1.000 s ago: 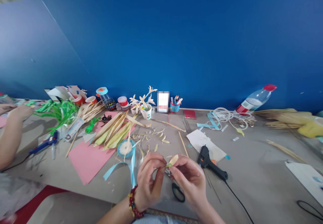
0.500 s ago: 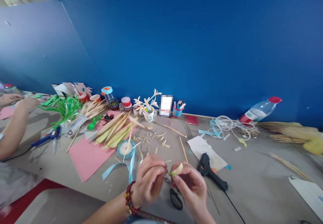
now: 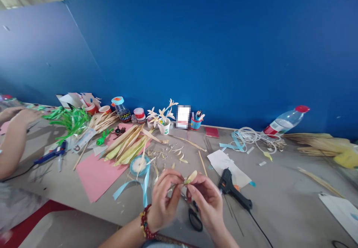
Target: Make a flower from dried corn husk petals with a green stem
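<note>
My left hand [image 3: 165, 197] and my right hand [image 3: 206, 199] meet above the front of the grey table [image 3: 279, 188]. Between their fingertips they pinch a small pale leaf petal [image 3: 191, 177] with a green base. A red bead bracelet [image 3: 145, 223] circles my left wrist. Black scissors [image 3: 194, 216] lie on the table right under my hands. A black glue gun [image 3: 233, 188] rests just right of my right hand.
A pink paper sheet [image 3: 96, 173], long pale leaf strips [image 3: 127, 143], a blue ribbon roll [image 3: 139, 165] and a cup of leaf flowers [image 3: 163, 123] lie behind my hands. A plastic bottle [image 3: 285, 121] lies at the back right. Another person's arm [image 3: 12, 141] works at the left near a blue glue gun [image 3: 50, 154].
My hands have kept hold of the petal and shifted it slightly between the fingertips. The view has tilted a little; the other person's arm stays at the left.
</note>
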